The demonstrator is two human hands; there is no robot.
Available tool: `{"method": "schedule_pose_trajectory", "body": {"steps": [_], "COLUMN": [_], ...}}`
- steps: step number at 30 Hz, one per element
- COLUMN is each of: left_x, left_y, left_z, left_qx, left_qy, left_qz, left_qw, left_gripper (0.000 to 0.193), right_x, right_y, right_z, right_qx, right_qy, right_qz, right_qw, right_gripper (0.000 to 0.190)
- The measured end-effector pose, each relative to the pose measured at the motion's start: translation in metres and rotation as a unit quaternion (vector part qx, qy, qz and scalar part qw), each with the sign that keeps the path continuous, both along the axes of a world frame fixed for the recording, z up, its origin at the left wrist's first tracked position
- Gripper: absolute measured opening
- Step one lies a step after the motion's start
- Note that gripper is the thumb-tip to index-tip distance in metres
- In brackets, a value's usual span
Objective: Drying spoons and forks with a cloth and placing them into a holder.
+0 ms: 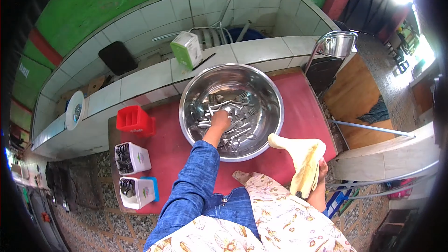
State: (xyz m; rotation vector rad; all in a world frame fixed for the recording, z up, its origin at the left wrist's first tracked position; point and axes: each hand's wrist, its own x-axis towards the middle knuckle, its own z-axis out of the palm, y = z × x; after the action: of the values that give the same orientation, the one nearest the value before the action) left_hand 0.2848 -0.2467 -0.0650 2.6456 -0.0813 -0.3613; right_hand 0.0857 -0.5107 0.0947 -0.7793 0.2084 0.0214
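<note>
A large stainless steel bowl (pixel 271 126) holds loose metal cutlery (pixel 241 122), forks and spoons among it. My left hand (pixel 221 120) reaches down into the bowl and is at the cutlery. Its fingertips are hidden, so whether it grips a piece cannot be told. To the right of the bowl, my right hand (pixel 322 170) holds a pale yellow cloth (pixel 304 154), which drapes over most of that hand. The cloth's upper end touches or overlaps the bowl's rim. A small dark bit shows under the cloth's lower end, too unclear to name.
On the red tabletop (pixel 164 164), at the left, stand a red compartmented holder (pixel 131 119) and two white holders, one (pixel 141 159) with dark-looking cutlery, the other (pixel 140 192) with spoons. Behind, a tiled ledge (pixel 217 59) bears a green-and-white box (pixel 185 49) and a white plate (pixel 74 110).
</note>
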Motion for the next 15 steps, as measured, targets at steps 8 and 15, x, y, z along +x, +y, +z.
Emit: {"method": "schedule_pose_trajectory", "body": {"steps": [8,15], "left_x": [-0.001,0.01], "left_y": [-0.032,-0.023], "left_z": [-0.023,-0.039], "left_qx": [0.059,-0.012], "left_qy": [-0.014,0.066], "left_qz": [0.078,0.134], "left_qw": [0.995,0.989], "left_gripper": [0.032,0.02], "right_x": [-0.007,0.014], "right_y": [-0.014,0.008], "right_z": [-0.018,0.012], "right_qx": [-0.008,0.001], "right_qy": [0.022,0.006], "right_qz": [-0.003,0.028], "right_qw": [1.0,1.0], "right_gripper": [0.062,0.062]}}
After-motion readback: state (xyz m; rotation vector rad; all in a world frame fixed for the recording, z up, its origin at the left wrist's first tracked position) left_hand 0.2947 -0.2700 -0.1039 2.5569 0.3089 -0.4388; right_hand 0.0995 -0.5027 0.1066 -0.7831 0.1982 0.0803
